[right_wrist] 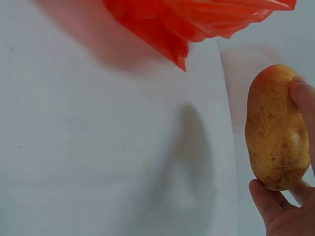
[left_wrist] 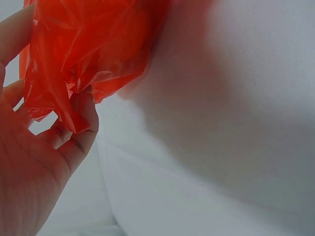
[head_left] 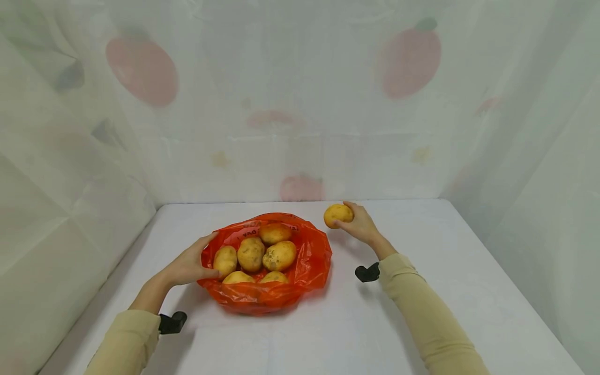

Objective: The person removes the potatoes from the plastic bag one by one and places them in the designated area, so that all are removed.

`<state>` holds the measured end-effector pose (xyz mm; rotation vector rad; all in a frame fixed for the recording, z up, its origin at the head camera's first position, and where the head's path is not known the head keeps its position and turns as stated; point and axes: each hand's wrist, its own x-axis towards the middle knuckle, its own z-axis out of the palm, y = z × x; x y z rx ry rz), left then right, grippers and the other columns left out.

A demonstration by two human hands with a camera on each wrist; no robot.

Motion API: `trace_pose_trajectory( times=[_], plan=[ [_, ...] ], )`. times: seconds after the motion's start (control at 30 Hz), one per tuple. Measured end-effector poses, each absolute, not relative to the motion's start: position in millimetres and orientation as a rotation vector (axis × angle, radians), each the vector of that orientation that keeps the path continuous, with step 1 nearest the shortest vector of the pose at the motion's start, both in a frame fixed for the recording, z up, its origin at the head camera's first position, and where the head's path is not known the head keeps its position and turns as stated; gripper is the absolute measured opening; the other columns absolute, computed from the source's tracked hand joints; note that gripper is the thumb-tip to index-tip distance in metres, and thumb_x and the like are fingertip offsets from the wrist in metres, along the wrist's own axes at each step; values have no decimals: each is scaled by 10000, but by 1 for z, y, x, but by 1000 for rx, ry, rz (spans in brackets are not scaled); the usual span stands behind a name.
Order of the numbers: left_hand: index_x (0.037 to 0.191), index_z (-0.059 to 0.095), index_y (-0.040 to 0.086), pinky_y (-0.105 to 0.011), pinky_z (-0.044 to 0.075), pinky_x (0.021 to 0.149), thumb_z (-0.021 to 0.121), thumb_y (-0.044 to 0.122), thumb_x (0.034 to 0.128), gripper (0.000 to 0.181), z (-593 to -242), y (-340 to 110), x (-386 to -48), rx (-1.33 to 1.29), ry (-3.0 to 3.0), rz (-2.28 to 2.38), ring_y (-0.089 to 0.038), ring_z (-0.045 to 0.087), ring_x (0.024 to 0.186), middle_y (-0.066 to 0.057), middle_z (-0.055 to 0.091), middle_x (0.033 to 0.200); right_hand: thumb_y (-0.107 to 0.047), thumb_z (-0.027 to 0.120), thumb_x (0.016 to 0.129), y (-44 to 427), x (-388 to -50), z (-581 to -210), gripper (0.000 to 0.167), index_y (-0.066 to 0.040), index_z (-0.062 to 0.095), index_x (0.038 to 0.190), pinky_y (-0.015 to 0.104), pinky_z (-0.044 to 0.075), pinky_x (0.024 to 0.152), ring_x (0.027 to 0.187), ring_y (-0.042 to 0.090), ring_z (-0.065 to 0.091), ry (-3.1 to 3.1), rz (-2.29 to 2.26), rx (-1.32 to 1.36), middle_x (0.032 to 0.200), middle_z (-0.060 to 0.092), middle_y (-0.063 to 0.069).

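Observation:
A red plastic bag (head_left: 315, 263) sits wide-mouthed on the table, with several potatoes (head_left: 250, 254) inside it. At the bag's left side my left hand (head_left: 187, 264) holds the rim, its thumb by the leftmost potato (head_left: 226, 260). The left wrist view shows the thin red plastic (left_wrist: 54, 64) between the thumb and fingers of that hand (left_wrist: 29, 167). To the right of the bag, my right hand (head_left: 364, 226) grips a single yellow-brown potato (head_left: 336, 215) above the table. Brown specks show on this potato (right_wrist: 275, 132) in the right wrist view, with fingertips at its side and lower end.
A white cloth covers the table (head_left: 300, 344). Pale curtains with printed fruit (head_left: 142, 70) hang behind it and on both sides. Black wrist mounts (head_left: 173, 323) stick out from both sleeves.

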<state>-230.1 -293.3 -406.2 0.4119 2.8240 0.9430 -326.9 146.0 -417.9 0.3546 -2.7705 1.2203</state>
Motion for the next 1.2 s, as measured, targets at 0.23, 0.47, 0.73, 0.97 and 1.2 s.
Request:
trace_pose_trajectory(
  times=[0.23, 0.47, 0.73, 0.97, 1.2],
  plan=[
    [1457, 191, 49, -651, 291, 977, 793, 317, 683, 1016, -409, -293, -231, 424, 2826, 947, -434, 280, 1287, -227, 252, 1451, -347, 685, 808, 143, -331, -436, 740, -42, 356, 1396, 494, 351, 1016, 1183, 343, 427, -2797, 1277, 257, 1310, 429, 223],
    [1455, 199, 55, -654, 291, 974, 792, 314, 687, 1004, -410, -294, -232, 429, 2831, 935, -438, 276, 1288, -231, 252, 1449, -326, 683, 805, 139, -330, -448, 727, -32, 362, 1388, 493, 355, 1012, 1184, 357, 438, -2814, 1259, 265, 1302, 444, 238],
    [1454, 202, 52, -655, 278, 982, 792, 316, 686, 1004, -410, -295, -232, 439, 2834, 932, -436, 271, 1292, -233, 250, 1451, -324, 673, 811, 137, -330, -449, 722, -36, 352, 1390, 497, 345, 1020, 1198, 364, 430, -2851, 1191, 239, 1313, 431, 243],
    [1450, 207, 40, -652, 278, 985, 794, 310, 684, 1002, -410, -294, -232, 444, 2836, 933, -433, 278, 1289, -234, 260, 1445, -341, 657, 814, 134, -333, -454, 728, -31, 343, 1393, 499, 367, 998, 1165, 367, 452, -2871, 1175, 229, 1290, 431, 258],
    [1453, 204, 48, -653, 285, 980, 794, 311, 684, 1005, -408, -294, -231, 443, 2829, 938, -434, 275, 1290, -230, 257, 1448, -344, 641, 834, 129, -334, -456, 722, -45, 317, 1405, 499, 356, 1013, 1168, 378, 443, -2873, 1178, 196, 1306, 383, 271]
  ],
)
